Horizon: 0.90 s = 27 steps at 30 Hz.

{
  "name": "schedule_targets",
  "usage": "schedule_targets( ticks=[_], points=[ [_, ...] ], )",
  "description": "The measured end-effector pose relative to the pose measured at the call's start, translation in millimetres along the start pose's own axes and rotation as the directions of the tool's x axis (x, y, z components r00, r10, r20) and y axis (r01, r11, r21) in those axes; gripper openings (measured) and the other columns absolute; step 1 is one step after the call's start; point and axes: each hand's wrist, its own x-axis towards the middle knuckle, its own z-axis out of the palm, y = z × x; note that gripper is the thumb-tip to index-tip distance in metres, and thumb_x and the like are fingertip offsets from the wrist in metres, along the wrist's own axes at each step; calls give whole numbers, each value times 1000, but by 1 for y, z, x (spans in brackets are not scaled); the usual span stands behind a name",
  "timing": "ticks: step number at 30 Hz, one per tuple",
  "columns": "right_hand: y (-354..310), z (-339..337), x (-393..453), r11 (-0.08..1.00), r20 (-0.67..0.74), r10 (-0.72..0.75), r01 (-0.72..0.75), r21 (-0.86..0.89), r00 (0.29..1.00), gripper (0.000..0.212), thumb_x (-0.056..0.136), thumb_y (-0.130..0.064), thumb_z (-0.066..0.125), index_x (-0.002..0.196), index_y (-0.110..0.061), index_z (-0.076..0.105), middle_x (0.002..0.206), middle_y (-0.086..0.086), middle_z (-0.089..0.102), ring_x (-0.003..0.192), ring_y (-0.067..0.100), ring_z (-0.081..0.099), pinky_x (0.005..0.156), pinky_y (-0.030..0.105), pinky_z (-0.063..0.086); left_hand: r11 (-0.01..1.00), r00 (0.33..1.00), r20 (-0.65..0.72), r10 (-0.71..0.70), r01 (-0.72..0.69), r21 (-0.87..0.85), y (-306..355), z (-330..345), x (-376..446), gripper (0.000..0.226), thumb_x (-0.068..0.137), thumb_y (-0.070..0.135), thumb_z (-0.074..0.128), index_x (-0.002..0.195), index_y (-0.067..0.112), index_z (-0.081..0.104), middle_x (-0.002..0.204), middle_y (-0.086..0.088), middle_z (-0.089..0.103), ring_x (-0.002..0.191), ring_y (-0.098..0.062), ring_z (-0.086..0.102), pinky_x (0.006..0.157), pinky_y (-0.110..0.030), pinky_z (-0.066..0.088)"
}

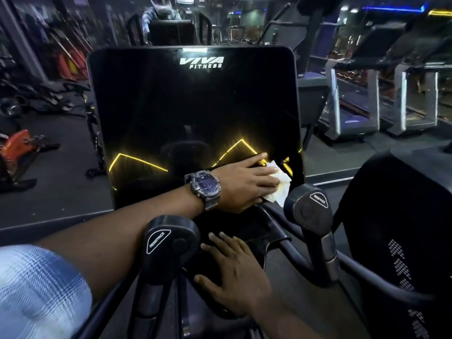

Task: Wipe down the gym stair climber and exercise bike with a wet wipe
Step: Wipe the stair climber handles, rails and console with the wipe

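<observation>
Console screen (193, 113) of the exercise machine fills the centre of the frame: one tall, glossy black panel with rounded corners, lettered "VIVA FITNESS" in white near its top edge and crossed low down by thin yellow zigzag lines of light. Below it stand two dark handle knobs, each labelled "RESISTANCE": one (171, 238) at lower centre, one (309, 204) at centre right. A black perforated seat back (403, 253) occupies the lower right of the frame. Two treadmills (362, 99) with silver uprights stand at the upper right; weights and orange equipment (17, 148) lie on the floor at the left.

Left hand (247, 182), its wrist bearing one dark digital watch (205, 188), lies flat with fingers extended and pressed on the wet wipe (281, 184), a single crumpled white sheet held against the lower right corner of the screen, just above the right-hand knob. Right hand (234, 272), at lower centre, rests open, fingers spread, on the dark frame between the two knobs, holding nothing. A pale blue checked sleeve (36, 289) shows at the lower left.
</observation>
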Motion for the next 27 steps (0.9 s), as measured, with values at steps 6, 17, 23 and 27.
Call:
schedule_targets(
  ticks=[6,17,23,27],
  points=[
    [2,2,3,1000,-23,0,0,-2,1000,71,87,-75,35,147,-37,38,162,-12,23,151,9,10,122,37,12,997,995,-53,80,-79,6,0,6,21,59,98,41,18,136,14,54,154,0,38,143,-24,32,120,-53,10],
    [-1,-3,1,1000,-47,-6,6,11,999,69,89,-74,36,147,-36,39,162,-12,22,151,8,9,121,35,13,998,996,-79,-51,49,-31,16,12,-12,55,97,51,41,144,22,43,154,4,36,147,-20,21,119,-56,4],
    [-1,-3,2,1000,-53,-2,3,16,999,71,88,-73,39,147,-35,41,162,-12,23,151,7,10,120,30,7,999,1000,5,21,-22,48,9,4,28,56,96,50,30,141,23,49,151,7,41,145,-19,28,119,-56,4],
    [1,2,3,1000,-84,-19,21,19,996,68,87,-73,41,144,-35,45,160,-11,30,149,10,18,120,34,17,990,989,-38,-143,143,-21,13,4,-21,53,100,51,32,144,25,45,153,8,38,147,-17,23,119,-57,2]
  ],
)
